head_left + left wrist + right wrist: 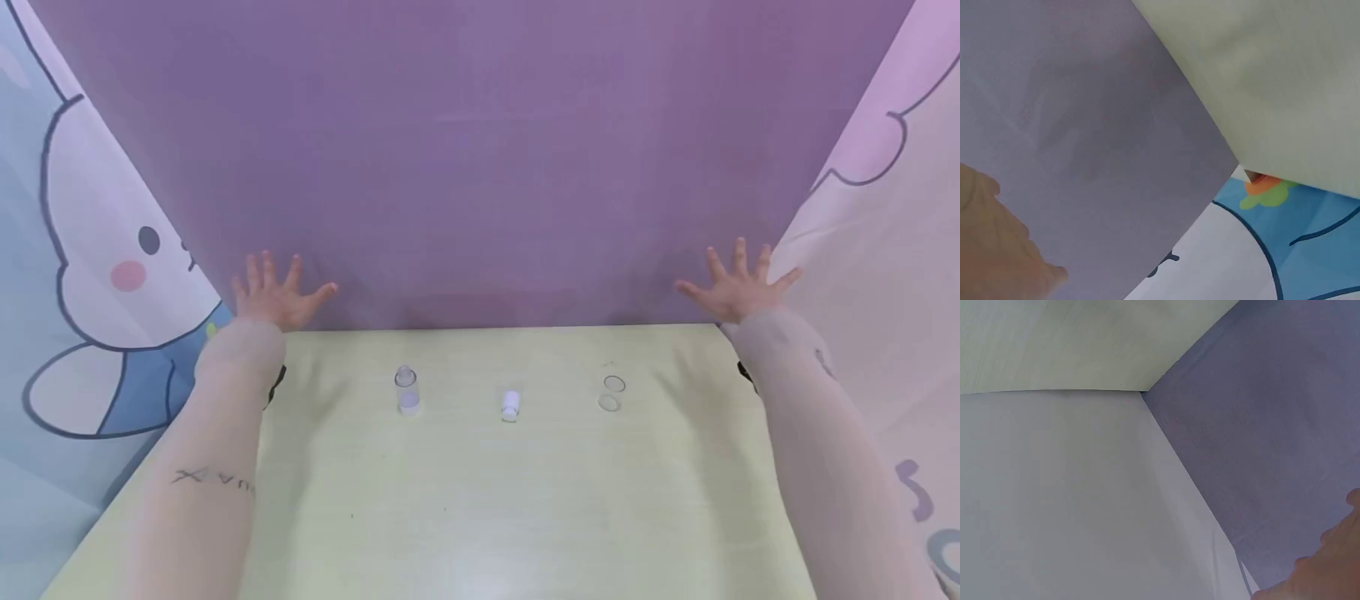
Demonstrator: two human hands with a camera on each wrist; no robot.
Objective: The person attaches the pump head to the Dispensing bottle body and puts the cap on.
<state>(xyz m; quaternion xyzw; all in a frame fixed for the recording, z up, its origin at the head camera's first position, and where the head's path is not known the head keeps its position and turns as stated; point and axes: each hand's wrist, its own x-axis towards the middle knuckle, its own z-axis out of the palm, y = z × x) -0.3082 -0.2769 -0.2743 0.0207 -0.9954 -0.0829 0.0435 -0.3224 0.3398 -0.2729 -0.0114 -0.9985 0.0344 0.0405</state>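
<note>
In the head view my left hand point(276, 298) is held out over the table's far left corner, its fingers spread. My right hand point(738, 292) mirrors it at the far right corner, also with fingers spread. Neither hand touches any of the small things. Between them stands a small clear bottle point(407, 392) with something whitish at its bottom. A small white capped piece point(511, 405) is in the middle, its exact kind unclear. To the right is a clear, round-rimmed container point(611, 394), barely visible. Parts of the left hand point(1000, 247) and right hand point(1325, 562) show in the wrist views.
The pale wood-look table point(480, 500) runs up to a plain purple panel point(480, 167) behind it. A cartoon-printed curtain point(112, 250) hangs at the left, and a pale printed curtain point(885, 292) at the right.
</note>
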